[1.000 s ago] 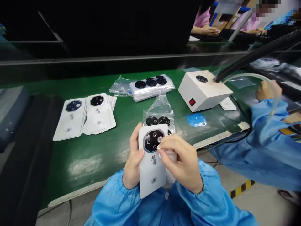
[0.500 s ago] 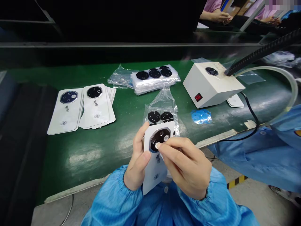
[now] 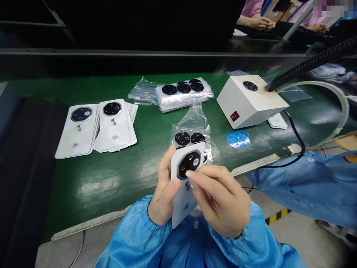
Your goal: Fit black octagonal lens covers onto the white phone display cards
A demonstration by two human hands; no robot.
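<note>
Fingers (image 3: 166, 162) of the left hand (image 3: 162, 195) clasp a tilted white panel (image 3: 180, 208) by the tabletop (image 3: 119, 184) edge — the right hand (image 3: 224, 201) curled, fingertips (image 3: 190, 174) at its glossy black octagon (image 3: 189, 162). Whether they pinch anything, I can't tell; dark lettering (image 3: 187, 186) sits below.

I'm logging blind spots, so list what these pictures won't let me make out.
All in the head view:
What, if anything, the right hand pinches: the hand itself covers it.
The back of the white panel: turned away.
The clear bag's lower part: hidden behind the panel.
The black hose's far end: cut off by the right edge.
</note>
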